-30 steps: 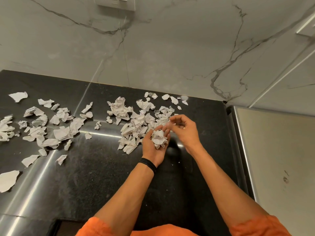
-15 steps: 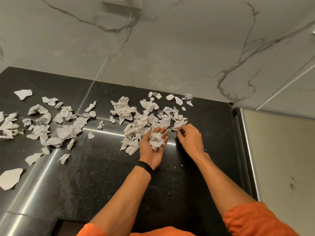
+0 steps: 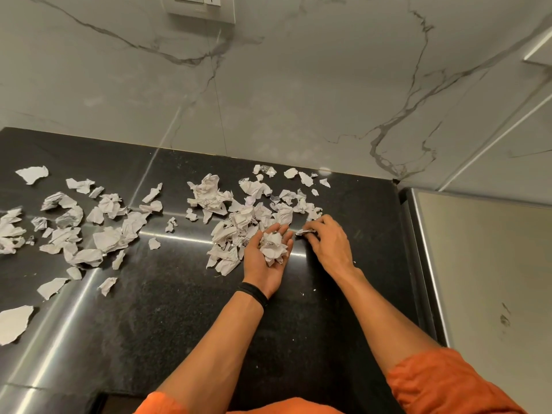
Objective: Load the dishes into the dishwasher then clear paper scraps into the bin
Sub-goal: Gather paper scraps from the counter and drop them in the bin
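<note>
Torn white paper scraps lie on the black countertop (image 3: 167, 309). My left hand (image 3: 263, 261) is palm up near the middle, its fingers cupped round a wad of collected scraps (image 3: 273, 248). Just to its right, my right hand (image 3: 327, 242) is palm down on the counter and pinches a small scrap (image 3: 304, 232) at its fingertips. A dense pile of scraps (image 3: 248, 210) lies right behind both hands. A second spread of scraps (image 3: 74, 228) covers the left part of the counter.
A marble wall (image 3: 298, 85) with a socket plate (image 3: 200, 7) rises behind the counter. A steel-edged appliance top (image 3: 484, 279) borders the counter on the right. No bin or dishwasher is in view.
My right hand dropped from beside the left palm to the counter, reached into the pile's right edge and pinched a scrap there. The left hand stayed cupped with its wad.
</note>
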`<act>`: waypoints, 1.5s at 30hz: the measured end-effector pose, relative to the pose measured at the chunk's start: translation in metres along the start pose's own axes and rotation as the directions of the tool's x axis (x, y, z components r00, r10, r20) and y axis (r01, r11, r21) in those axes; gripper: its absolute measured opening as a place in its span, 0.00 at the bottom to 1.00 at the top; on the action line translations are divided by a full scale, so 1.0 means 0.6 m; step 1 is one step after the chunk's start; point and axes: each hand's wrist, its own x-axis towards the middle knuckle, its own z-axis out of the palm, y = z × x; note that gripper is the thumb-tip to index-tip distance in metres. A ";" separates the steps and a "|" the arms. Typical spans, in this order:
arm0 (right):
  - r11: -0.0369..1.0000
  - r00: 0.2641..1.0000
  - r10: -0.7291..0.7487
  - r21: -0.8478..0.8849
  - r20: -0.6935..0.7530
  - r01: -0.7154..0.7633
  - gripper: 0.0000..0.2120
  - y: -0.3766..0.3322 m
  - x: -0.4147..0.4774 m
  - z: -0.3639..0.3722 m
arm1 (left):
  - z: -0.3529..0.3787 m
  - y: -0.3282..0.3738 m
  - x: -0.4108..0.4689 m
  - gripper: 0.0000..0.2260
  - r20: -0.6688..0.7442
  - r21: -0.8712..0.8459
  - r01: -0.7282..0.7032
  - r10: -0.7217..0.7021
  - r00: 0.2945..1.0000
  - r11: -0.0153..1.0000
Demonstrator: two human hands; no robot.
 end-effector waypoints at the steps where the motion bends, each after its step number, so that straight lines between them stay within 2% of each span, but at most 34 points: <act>1: 0.998 0.999 0.044 0.046 -0.016 -0.044 0.08 0.001 -0.006 -0.005 | 0.000 -0.001 0.000 0.19 0.001 -0.001 0.001 -0.001 1.000 1.000; 4: 0.950 0.973 0.206 0.259 -0.107 -0.173 0.07 -0.002 -0.021 -0.027 | 0.000 -0.009 0.000 0.18 0.005 0.013 0.002 -0.002 1.000 1.000; 6: 0.890 0.957 0.253 0.423 -0.143 -0.172 0.09 -0.011 -0.032 -0.043 | 0.003 -0.016 0.000 0.19 0.000 0.031 0.000 0.000 1.000 1.000; 9: 0.804 0.962 0.249 0.578 -0.113 -0.140 0.08 -0.034 -0.046 -0.060 | 0.014 -0.026 0.001 0.20 0.006 0.048 0.006 -0.007 1.000 0.999; 13: 0.766 0.981 0.177 0.637 -0.082 -0.085 0.08 -0.074 -0.060 -0.065 | 0.029 -0.039 0.002 0.18 0.035 0.029 0.028 -0.029 0.999 0.999; 18: 0.877 0.999 0.026 0.479 0.023 -0.034 0.17 -0.096 -0.086 -0.047 | 0.025 -0.036 0.004 0.16 0.048 -0.009 0.071 -0.070 0.996 0.997; 20: 0.822 0.997 0.074 0.568 -0.020 -0.050 0.15 -0.094 -0.083 -0.053 | 0.016 -0.031 0.006 0.15 0.064 -0.025 0.071 -0.069 0.996 0.997; 22: 0.773 0.978 0.185 0.628 -0.092 -0.086 0.09 -0.079 -0.069 -0.059 | 0.010 -0.025 0.002 0.16 0.077 -0.043 0.071 -0.067 0.995 0.997; 24: 0.832 0.962 0.250 0.533 -0.111 -0.155 0.06 -0.050 -0.045 -0.057 | 0.005 -0.019 0.001 0.17 0.081 -0.061 0.070 -0.065 0.995 0.996; 27: 0.941 0.976 0.218 0.264 -0.002 -0.210 0.13 -0.017 -0.013 -0.045 | 0.005 -0.013 -0.001 0.17 0.071 -0.078 0.058 -0.052 0.996 0.995; 29: 0.989 0.991 0.119 0.084 0.064 -0.124 0.14 -0.007 0.001 -0.033 | 0.007 -0.011 0.002 0.18 0.062 -0.078 0.054 -0.049 0.997 0.996; 31: 0.998 0.997 0.007 -0.057 0.072 -0.003 0.12 -0.005 0.008 -0.023 | 0.007 -0.009 0.004 0.18 0.053 -0.076 0.055 -0.051 0.997 0.996; 35: 0.991 0.998 -0.050 -0.126 0.047 0.055 0.08 -0.003 0.008 -0.017 | 0.004 -0.009 0.008 0.18 0.039 -0.058 0.056 -0.053 0.998 0.997; 37: 0.999 0.999 0.040 -0.012 0.030 -0.040 0.08 -0.006 0.003 -0.021 | 0.003 -0.009 0.009 0.19 0.039 -0.036 0.058 -0.056 0.998 0.998; 39: 0.949 0.982 0.189 0.258 -0.012 -0.179 0.10 -0.017 -0.003 -0.034 | 0.005 -0.011 0.008 0.19 0.046 -0.007 0.066 -0.065 0.997 0.998; 40: 0.893 0.972 0.231 0.403 -0.033 -0.199 0.10 -0.026 -0.004 -0.042 | 0.005 -0.013 0.008 0.19 0.050 0.007 0.072 -0.072 0.996 0.997; 42: 0.799 0.975 0.221 0.579 -0.030 -0.163 0.09 -0.043 -0.004 -0.057 | 0.007 -0.018 0.007 0.19 0.054 0.021 0.087 -0.088 0.995 0.996; 45: 0.778 0.992 0.108 0.617 0.060 -0.121 0.08 -0.061 -0.005 -0.072 | 0.015 -0.028 0.006 0.20 0.059 0.014 0.114 -0.115 0.992 0.993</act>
